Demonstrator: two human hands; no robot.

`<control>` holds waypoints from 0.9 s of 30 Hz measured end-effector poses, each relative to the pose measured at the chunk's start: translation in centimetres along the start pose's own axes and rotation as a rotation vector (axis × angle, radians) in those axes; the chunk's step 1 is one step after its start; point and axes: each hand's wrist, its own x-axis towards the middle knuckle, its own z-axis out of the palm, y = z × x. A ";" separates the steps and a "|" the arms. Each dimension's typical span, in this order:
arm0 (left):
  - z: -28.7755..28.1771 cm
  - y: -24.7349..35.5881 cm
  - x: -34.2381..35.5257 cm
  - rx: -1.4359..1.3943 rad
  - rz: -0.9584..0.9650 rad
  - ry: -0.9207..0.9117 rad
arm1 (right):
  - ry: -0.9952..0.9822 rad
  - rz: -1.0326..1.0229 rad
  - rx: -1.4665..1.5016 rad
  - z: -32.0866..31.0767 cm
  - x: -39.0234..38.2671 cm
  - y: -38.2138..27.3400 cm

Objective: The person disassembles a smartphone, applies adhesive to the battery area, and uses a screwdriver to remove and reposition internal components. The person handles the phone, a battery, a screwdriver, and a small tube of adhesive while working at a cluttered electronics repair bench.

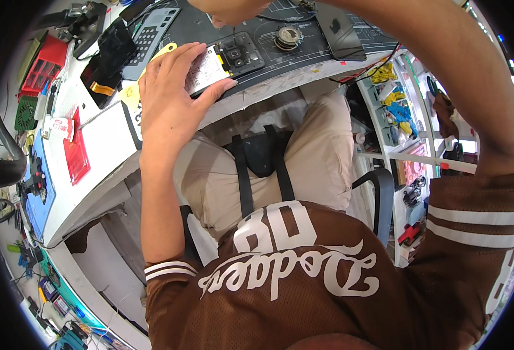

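An opened phone (244,53) lies on the dark work mat, its black camera end bare and a white, printed battery (208,73) showing beside it. My left hand (172,96) grips the phone's left part, thumb along the near edge and fingers over the far side. Above the phone, at the top edge of the picture, is my right hand (230,9). Its fingers are bent and partly cut off by the frame; a thin dark tip shows below them, too little of it to name. A yellow piece (166,49) sticks out behind my left hand.
Right of the phone stand a round metal container (289,37) and a dark phone (340,32). Left are a black screen panel (108,58) with an orange flex cable, a grey perforated plate (150,44) and a red sleeve (77,154). The white table edge (251,99) runs before my lap.
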 end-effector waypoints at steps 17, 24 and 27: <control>-0.5 0.5 0.1 -0.015 -0.017 -0.046 | 0.025 0.071 -0.044 0.1 -0.6 -1.0; -0.6 0.6 0.1 0.006 -0.032 -0.062 | -0.050 0.019 0.001 -0.4 1.2 -0.3; -0.7 0.7 0.2 -0.001 -0.045 -0.080 | -0.313 0.273 -0.044 -2.9 3.9 -2.8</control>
